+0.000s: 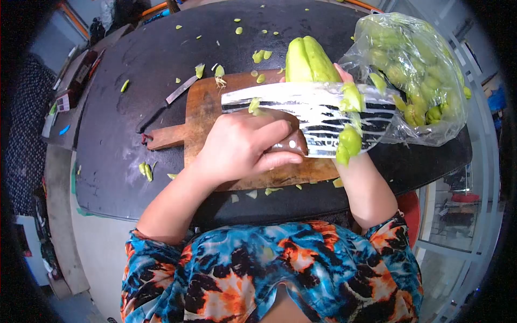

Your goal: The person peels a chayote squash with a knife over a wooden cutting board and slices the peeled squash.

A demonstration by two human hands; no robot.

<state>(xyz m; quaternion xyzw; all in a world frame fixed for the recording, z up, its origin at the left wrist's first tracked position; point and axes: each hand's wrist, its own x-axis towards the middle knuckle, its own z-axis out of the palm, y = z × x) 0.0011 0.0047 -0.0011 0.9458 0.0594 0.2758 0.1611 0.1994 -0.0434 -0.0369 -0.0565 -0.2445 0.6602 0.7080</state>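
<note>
On the table (118, 183): chopping board (212, 99) by near edge, slicing knife (318, 107) above it, chayote (309, 62) behind; small knife (167, 103) beside board's far-left corner; bag (431, 135) toward right edge; scraps (238, 30) toward far edge.

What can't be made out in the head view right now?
All in the head view:
- Right hand: palm and most of its grip hidden behind the broad knife blade.
- Green chayote: lower end covered by the blade; any cut there can't be seen.
- Knife handle: largely covered by the left hand.
- Clear bag: count inside unclear, from overlap and crinkled, shiny plastic.
</note>
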